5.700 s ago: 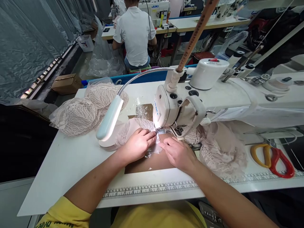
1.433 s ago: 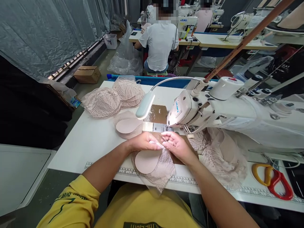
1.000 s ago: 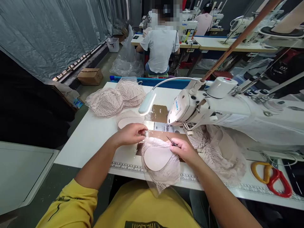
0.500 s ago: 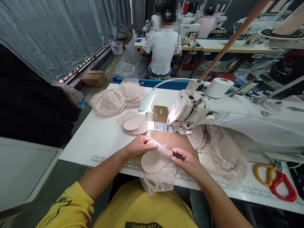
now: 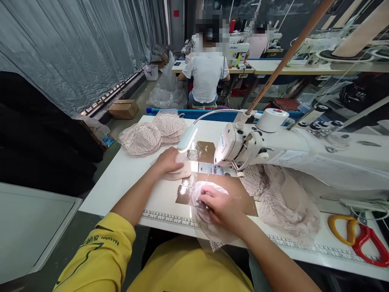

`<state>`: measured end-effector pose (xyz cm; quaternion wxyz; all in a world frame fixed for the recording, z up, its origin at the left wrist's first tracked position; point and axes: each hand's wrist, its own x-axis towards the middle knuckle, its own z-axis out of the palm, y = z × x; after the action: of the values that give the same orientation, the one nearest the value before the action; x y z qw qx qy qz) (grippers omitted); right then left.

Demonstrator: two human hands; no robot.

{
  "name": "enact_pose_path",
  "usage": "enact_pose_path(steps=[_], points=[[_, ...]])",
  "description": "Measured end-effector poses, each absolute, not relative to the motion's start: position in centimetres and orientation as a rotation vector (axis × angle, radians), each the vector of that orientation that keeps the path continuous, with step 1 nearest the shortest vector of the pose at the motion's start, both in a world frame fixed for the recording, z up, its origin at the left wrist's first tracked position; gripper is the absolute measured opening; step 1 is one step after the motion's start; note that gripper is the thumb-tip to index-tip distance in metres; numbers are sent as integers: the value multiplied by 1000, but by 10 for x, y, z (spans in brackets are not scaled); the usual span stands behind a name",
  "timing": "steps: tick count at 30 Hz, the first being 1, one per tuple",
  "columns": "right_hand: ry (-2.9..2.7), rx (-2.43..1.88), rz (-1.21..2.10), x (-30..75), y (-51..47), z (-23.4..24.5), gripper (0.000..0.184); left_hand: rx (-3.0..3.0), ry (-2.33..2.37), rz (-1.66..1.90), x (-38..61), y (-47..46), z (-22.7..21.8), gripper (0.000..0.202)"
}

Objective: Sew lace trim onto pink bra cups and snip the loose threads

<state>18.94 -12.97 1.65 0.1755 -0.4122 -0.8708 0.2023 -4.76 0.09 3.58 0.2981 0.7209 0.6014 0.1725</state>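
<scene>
My left hand (image 5: 168,162) is over a pale bra cup (image 5: 176,174) with lace, left of the sewing machine, its thumb lying across the cup and its fingers closed at the far edge. Beneath my right hand (image 5: 220,205), a second lace-covered cup (image 5: 199,190) rests at the table's front, its lace hanging over the edge. My right fingers are curled round small dark thread snips (image 5: 207,207), mostly hidden by the hand. The white sewing machine (image 5: 231,144) stands just beyond, its needle area lit by a lamp (image 5: 187,138).
Stacked lace cups (image 5: 141,138) sit at the table's far left. More lace fabric (image 5: 287,202) is bunched under the machine arm. Scissors (image 5: 369,243) with red and yellow handles lie at the right. A printed ruler (image 5: 170,219) runs along the front edge. A person (image 5: 208,77) sits ahead.
My left hand has let go of the near lace cup and moved away and left to the other cup. My right hand has shifted left over the near cup, which now lies on the table.
</scene>
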Motion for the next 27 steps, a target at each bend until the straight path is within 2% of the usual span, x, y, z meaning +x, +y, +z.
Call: enact_pose_path(steps=[4,10,12,14,17,20,27], points=[[-2574,-1227,650,203,-131,13,17,1803,1432,369,-49,-3,22,32],[-2123,-1449,1012,231,-119,21,13,1364,1022,490,-45,-25,15,39],[-1897,-1467,1054,219,-108,20,23,1276,967,490,-41,-28,16,36],[-1775,-1455,1101,204,-98,16,34,1256,929,481,-38,-30,16,34],[-1768,-1403,1163,186,-87,10,20,1255,851,480,-38,-30,16,33],[-1749,-1388,1164,181,-86,5,27,1329,819,454,-43,-28,16,33],[-1582,-1317,1353,187,-89,2,30,1504,818,368,-47,-24,20,35]])
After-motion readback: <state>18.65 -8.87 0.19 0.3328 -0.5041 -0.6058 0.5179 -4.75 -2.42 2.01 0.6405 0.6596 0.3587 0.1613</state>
